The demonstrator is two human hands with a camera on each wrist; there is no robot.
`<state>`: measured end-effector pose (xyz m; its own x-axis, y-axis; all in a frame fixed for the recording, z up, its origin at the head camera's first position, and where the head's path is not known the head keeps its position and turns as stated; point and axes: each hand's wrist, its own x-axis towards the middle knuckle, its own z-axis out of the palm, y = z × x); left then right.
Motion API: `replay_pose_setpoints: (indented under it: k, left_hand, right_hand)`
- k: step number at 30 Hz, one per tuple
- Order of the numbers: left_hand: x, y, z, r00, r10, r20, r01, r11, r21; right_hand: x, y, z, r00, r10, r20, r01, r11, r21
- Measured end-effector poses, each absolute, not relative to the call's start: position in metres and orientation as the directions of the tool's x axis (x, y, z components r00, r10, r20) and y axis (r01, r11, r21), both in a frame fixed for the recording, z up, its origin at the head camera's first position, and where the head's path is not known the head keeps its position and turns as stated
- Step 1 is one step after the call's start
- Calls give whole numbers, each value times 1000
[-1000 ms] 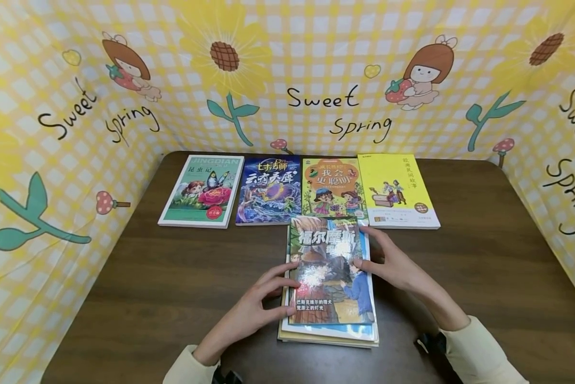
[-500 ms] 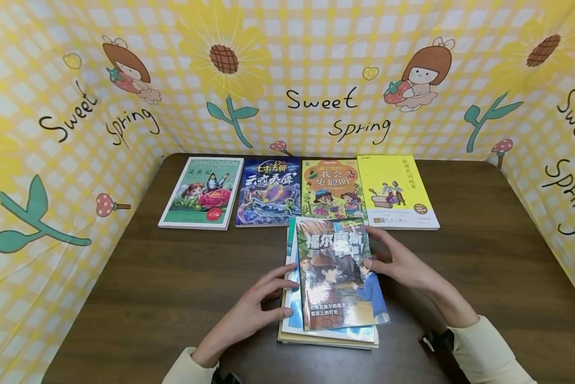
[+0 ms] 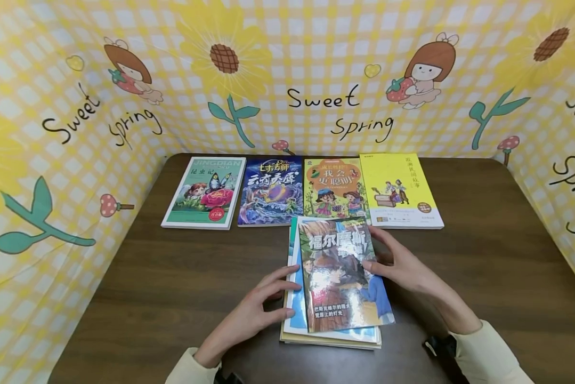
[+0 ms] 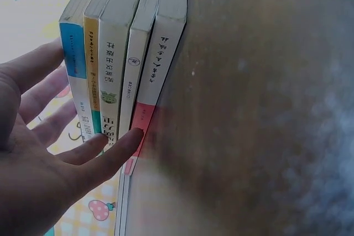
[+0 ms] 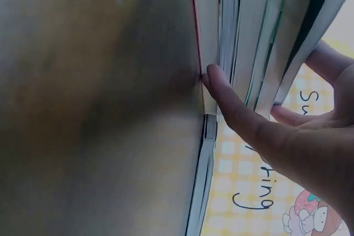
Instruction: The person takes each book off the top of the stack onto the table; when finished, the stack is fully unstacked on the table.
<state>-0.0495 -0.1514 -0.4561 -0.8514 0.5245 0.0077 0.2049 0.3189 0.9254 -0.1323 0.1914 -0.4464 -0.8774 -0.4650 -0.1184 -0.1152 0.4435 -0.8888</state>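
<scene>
A glossy illustrated paperback book (image 3: 337,282) lies skewed on top of a stack of books (image 3: 294,314) near the front of the table. My right hand (image 3: 409,269) pinches its right edge, the thumb on the cover and the other fingers partly hidden. One finger of that hand reaches lower along the stack's side in the right wrist view. My left hand (image 3: 249,314) has its fingers stretched out and touches the stack's left side. Several spines (image 4: 108,70) show by those fingers in the left wrist view.
Behind the stack lie a green-edged book (image 3: 203,192), a blue-purple book (image 3: 271,192), an orange-green book (image 3: 335,184) and a yellow book (image 3: 399,189) in a row. The brown table (image 3: 172,288) is enclosed by a yellow checked cloth (image 3: 316,48).
The top book has slid right and turned, its lower end swinging out past the stack's right side. My right hand moved slightly right with it. The left hand stayed by the stack.
</scene>
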Motion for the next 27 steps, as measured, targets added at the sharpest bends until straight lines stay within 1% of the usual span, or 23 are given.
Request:
replay_pose_setpoints:
  k: [10,17,23,27]
  left_hand:
    - [-50,-151,-456,-852,523,1,200,325,924]
    - [-49,-152,-456,-849,528,16,220,326,919]
    - [-48,-152,-460,-852,522,37,234,316,919]
    - [-47,-151,-460,-858,512,43,233,313,921]
  right_hand:
    - [-136,200,-446,-871,-480,-103,-103,384,-917]
    - [-133,203,-447,-880,-460,-116,-89,401,-912]
    - [-131,203,-446,-879,-452,-151,-57,414,-908]
    - [-131,204,-446,-880,-455,-137,-73,415,-907]
